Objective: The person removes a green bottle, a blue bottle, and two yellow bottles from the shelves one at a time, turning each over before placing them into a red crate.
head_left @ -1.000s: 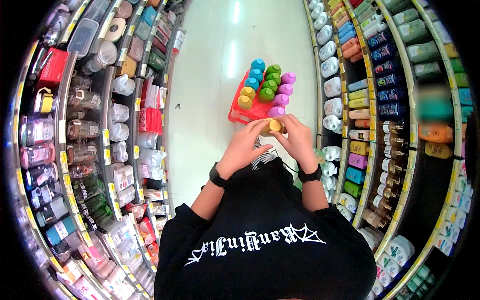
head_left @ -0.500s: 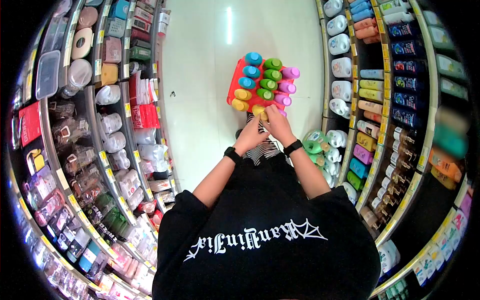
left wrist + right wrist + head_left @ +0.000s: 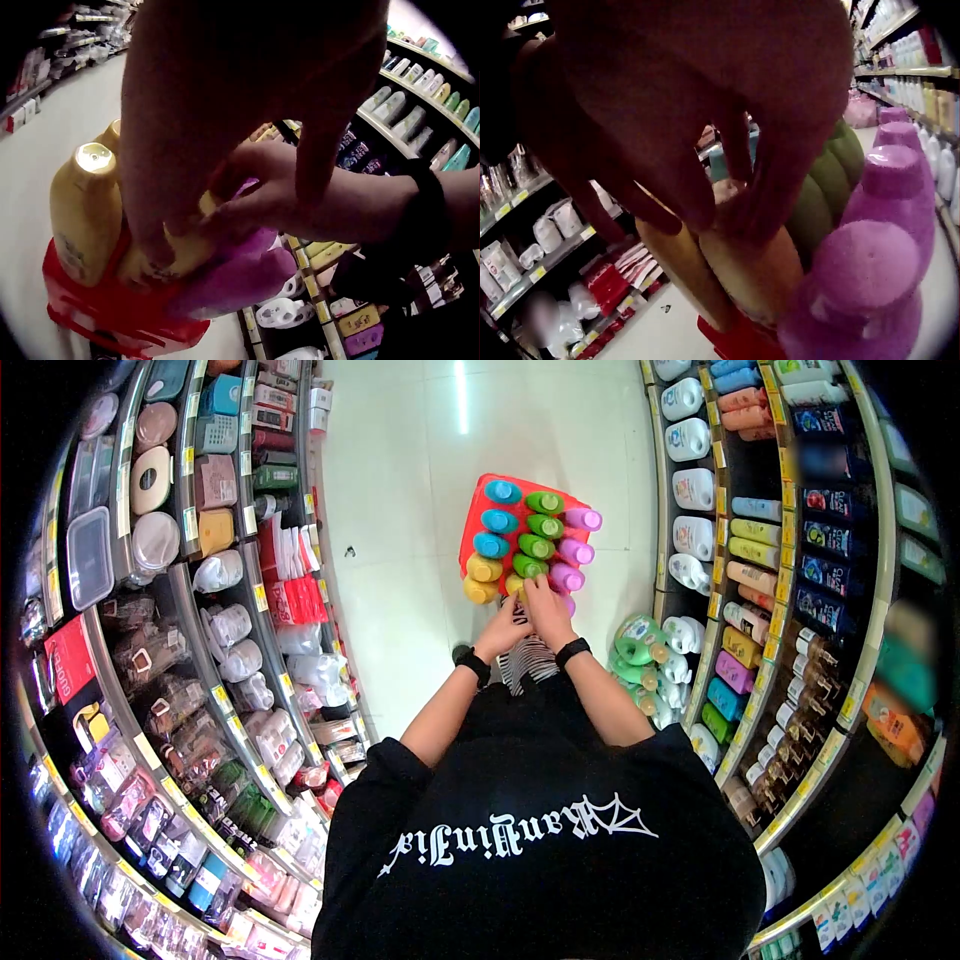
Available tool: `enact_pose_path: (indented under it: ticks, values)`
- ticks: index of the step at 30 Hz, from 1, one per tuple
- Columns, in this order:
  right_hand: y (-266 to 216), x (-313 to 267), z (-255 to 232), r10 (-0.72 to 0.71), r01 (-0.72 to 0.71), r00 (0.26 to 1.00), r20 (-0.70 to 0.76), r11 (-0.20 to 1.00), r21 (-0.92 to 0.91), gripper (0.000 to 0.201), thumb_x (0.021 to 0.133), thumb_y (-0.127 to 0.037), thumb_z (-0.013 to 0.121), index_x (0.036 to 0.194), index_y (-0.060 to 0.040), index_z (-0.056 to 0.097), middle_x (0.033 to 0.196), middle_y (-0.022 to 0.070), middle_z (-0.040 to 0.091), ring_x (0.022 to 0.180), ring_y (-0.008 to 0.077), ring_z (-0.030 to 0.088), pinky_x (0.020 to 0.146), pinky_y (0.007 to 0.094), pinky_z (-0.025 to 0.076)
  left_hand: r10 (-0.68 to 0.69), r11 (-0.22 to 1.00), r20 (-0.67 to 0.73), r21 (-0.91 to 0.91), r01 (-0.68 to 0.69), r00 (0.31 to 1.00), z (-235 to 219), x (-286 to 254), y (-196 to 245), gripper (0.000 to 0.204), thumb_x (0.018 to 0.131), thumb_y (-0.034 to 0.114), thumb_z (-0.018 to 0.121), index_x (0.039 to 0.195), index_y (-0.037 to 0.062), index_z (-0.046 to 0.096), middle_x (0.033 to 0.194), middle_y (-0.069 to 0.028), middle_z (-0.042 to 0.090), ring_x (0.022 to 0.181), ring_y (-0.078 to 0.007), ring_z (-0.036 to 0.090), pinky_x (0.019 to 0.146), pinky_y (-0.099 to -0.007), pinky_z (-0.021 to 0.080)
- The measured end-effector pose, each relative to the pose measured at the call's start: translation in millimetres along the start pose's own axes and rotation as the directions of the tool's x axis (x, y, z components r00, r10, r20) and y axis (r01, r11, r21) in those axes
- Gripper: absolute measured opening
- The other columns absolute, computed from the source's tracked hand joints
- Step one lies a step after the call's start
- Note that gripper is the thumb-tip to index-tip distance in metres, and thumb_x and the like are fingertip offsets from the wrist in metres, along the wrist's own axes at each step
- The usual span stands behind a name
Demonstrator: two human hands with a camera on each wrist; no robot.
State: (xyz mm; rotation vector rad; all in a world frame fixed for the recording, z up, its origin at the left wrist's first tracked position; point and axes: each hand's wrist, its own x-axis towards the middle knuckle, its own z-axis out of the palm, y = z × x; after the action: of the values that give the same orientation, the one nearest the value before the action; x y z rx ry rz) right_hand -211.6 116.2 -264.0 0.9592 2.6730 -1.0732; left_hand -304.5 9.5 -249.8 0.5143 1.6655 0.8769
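A red basket (image 3: 468, 525) holds rows of upright bottles with blue (image 3: 500, 520), green (image 3: 542, 526), yellow (image 3: 484, 568) and purple (image 3: 575, 550) tops. At its near side both hands meet at one yellow bottle (image 3: 754, 270), which leans among the others. My right hand (image 3: 548, 610) pinches that bottle near its top, fingers pointing down. From the other side my left hand (image 3: 503, 630) reaches down, its straight fingers touching the bottle and its thumb apart in the left wrist view. The hands hide most of the bottle's top. Another yellow bottle (image 3: 86, 217) stands beside it.
Shelves of boxes and wrapped goods line the left, with a red package (image 3: 298, 600) on one. To the right are shelves of white jugs (image 3: 693, 490) and coloured bottles. Large green bottles (image 3: 635, 640) stand low beside the right shelf. Pale tiled floor (image 3: 400, 560) runs between.
Both hands have moved forward and down from in front of the body to the basket, bringing the yellow bottle in among the other bottles. The view has shifted slightly.
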Motion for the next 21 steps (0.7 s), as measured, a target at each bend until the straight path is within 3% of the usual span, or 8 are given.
enact_pose_path:
  ticks: [4, 7, 11, 12, 13, 16, 17, 21]
  values:
    - [0, 1, 3, 0.010, -0.010, 0.999, -0.033, 1.000, 0.001, 0.016, 0.089, -0.008, 0.052, 0.103, -0.0031, 0.048, 0.101, 0.0205, 0.051, 0.084, 0.0411, 0.063, 0.066, 0.0510, 0.051, -0.076, 0.997, 0.006, -0.004, 0.076, 0.997, -1, 1, -4, 0.098, 0.074, 0.033, 0.073, 0.151, -0.0021, 0.023, 0.138, -0.0251, 0.051, 0.125, -0.0330, 0.054, 0.104, -0.0369, 0.042]
    - [-1, 0, 2, -0.003, 0.006, 0.998, -0.059, 0.999, 0.043, 0.019, 0.089, -0.009, 0.053, 0.106, -0.0026, 0.049, 0.102, 0.0204, 0.053, 0.085, 0.0416, 0.063, 0.068, 0.0506, 0.051, -0.023, 0.998, -0.013, 0.056, 0.024, 1.000, 0, 4, -14, 0.097, 0.075, 0.032, 0.072, 0.151, -0.0030, 0.023, 0.140, -0.0261, 0.049, 0.129, -0.0346, 0.051, 0.106, -0.0372, 0.040]
    - [-6, -1, -17, 0.011, 0.015, 0.990, -0.142, 0.983, 0.182, 0.030, 0.085, -0.010, 0.062, 0.113, -0.0029, 0.054, 0.104, 0.0200, 0.059, 0.089, 0.0387, 0.063, 0.075, 0.0478, 0.052, 0.010, 0.993, 0.064, 0.116, -0.018, 0.998, -13, 3, -15, 0.092, 0.077, 0.034, 0.070, 0.149, -0.0038, 0.028, 0.142, -0.0268, 0.047, 0.132, -0.0353, 0.048, 0.108, -0.0376, 0.039]
    - [-9, -2, -26, 0.025, 0.007, 0.988, -0.149, 0.978, 0.209, 0.035, 0.083, -0.009, 0.064, 0.116, -0.0035, 0.055, 0.105, 0.0197, 0.061, 0.091, 0.0372, 0.063, 0.078, 0.0464, 0.052, 0.013, 0.991, 0.076, 0.134, -0.023, 0.997, -21, -3, -5, 0.089, 0.078, 0.035, 0.070, 0.148, -0.0032, 0.030, 0.142, -0.0262, 0.048, 0.132, -0.0351, 0.048, 0.108, -0.0377, 0.039]
    - [-15, -5, -38, 0.065, -0.036, 0.988, -0.142, 0.978, 0.203, 0.030, 0.083, -0.010, 0.065, 0.111, -0.0028, 0.057, 0.096, 0.0178, 0.064, 0.089, 0.0342, 0.064, 0.077, 0.0438, 0.052, 0.017, 0.988, 0.088, 0.153, -0.030, 0.996, -29, -10, 6, 0.087, 0.079, 0.035, 0.070, 0.147, -0.0026, 0.032, 0.142, -0.0256, 0.048, 0.132, -0.0348, 0.048, 0.108, -0.0378, 0.039]
    - [-27, -15, -74, 0.103, -0.062, 0.977, -0.185, 0.975, 0.214, 0.023, 0.085, -0.010, 0.065, 0.106, -0.0025, 0.060, 0.092, 0.0163, 0.065, 0.085, 0.0313, 0.065, 0.074, 0.0402, 0.052, 0.064, 0.984, 0.103, 0.161, -0.081, 0.993, -58, -35, 41, 0.075, 0.084, 0.034, 0.068, 0.145, 0.0008, 0.038, 0.141, -0.0218, 0.050, 0.131, -0.0334, 0.049, 0.107, -0.0382, 0.039]
    - [-25, -21, -77, 0.104, -0.030, 0.956, -0.274, 0.965, 0.261, 0.021, 0.087, -0.014, 0.065, 0.105, -0.0042, 0.061, 0.092, 0.0150, 0.066, 0.084, 0.0321, 0.066, 0.072, 0.0415, 0.052, 0.177, 0.972, 0.061, 0.145, -0.184, 0.982, -64, -49, 53, 0.064, 0.090, 0.029, 0.065, 0.143, 0.0034, 0.042, 0.138, -0.0190, 0.054, 0.129, -0.0307, 0.052, 0.106, -0.0381, 0.040]
    - [-61, -54, -119, 0.165, -0.029, 0.891, -0.423, 0.950, 0.310, 0.019, 0.089, -0.014, 0.065, 0.105, -0.0042, 0.063, 0.093, 0.0122, 0.067, 0.078, 0.0245, 0.066, 0.070, 0.0355, 0.052, 0.326, 0.940, 0.044, 0.096, -0.329, 0.944, -102, -109, 92, 0.054, 0.093, 0.020, 0.063, 0.141, 0.0026, 0.045, 0.134, -0.0169, 0.058, 0.126, -0.0281, 0.055, 0.106, -0.0381, 0.041]
